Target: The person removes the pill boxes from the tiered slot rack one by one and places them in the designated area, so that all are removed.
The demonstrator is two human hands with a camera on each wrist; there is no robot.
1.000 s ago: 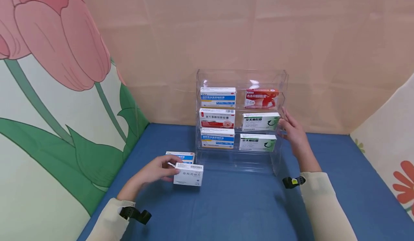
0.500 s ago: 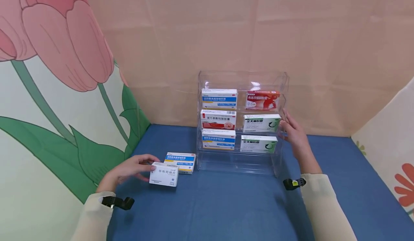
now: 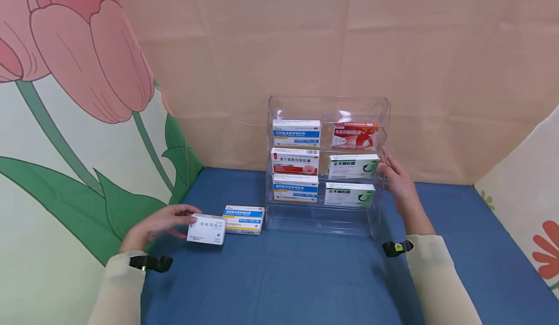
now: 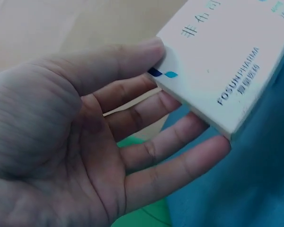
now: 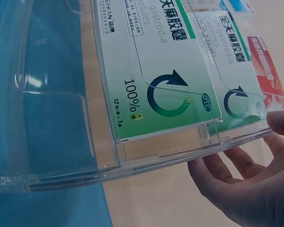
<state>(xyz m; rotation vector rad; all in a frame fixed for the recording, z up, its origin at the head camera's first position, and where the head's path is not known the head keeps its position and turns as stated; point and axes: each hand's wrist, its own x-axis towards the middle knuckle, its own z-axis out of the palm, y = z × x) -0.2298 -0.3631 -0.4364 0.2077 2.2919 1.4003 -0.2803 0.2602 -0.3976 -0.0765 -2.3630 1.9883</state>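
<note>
My left hand point(image 3: 159, 224) pinches the left edge of a white medicine box point(image 3: 206, 229), thumb on its printed face and fingers underneath, as the left wrist view shows point(image 4: 217, 61). Just right of it, a blue-and-white medicine box point(image 3: 244, 219) lies on the table. A clear acrylic display rack point(image 3: 319, 220) stands at the back, with several medicine boxes on its upper tiers. My right hand point(image 3: 399, 186) grips the rack's right side wall, beside a green-and-white box point(image 3: 353, 166). Close up, my right thumb point(image 5: 281, 124) lies at the rack's edge and the fingers curl behind it.
A blue cloth point(image 3: 301, 286) covers the table. Behind the rack rises a beige backdrop point(image 3: 227, 73); a flower-printed panel point(image 3: 87, 97) slopes along the left, another point(image 3: 528, 208) along the right. A red box point(image 3: 354, 136) sits on the rack's top tier at right.
My left hand has carried the white box leftward, away from the rack, uncovering the blue-and-white box on the table. My right hand stays on the rack's side.
</note>
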